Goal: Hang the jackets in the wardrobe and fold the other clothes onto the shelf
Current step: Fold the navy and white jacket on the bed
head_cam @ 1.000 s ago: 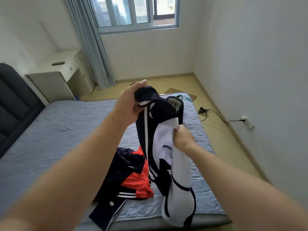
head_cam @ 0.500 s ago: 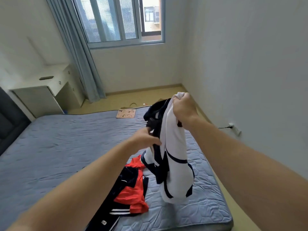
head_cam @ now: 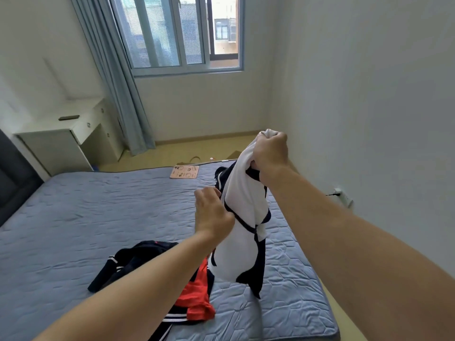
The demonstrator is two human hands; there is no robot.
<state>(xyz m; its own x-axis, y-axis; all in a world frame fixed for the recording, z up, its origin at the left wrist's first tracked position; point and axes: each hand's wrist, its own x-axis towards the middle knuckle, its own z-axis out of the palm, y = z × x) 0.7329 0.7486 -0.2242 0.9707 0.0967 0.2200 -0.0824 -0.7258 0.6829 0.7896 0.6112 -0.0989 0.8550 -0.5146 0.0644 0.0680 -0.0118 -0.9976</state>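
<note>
Right hand lifted the white garment higher; left hand fingers partly hidden.

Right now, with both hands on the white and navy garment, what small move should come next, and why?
Probably draw the left hand sideways along the white and navy garment to spread it: it hangs bunched from the right hand.

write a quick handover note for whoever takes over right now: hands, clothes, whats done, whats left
Right hand grips the top of the white and navy garment, holding it up over the bed.
Left hand grips the garment's edge lower down.
A navy and red pile lies on the bed under the arms.
Done: nothing visibly hung or folded; wardrobe and shelf are out of view.
Left: hang or fold the held garment, then work through the pile.
</note>
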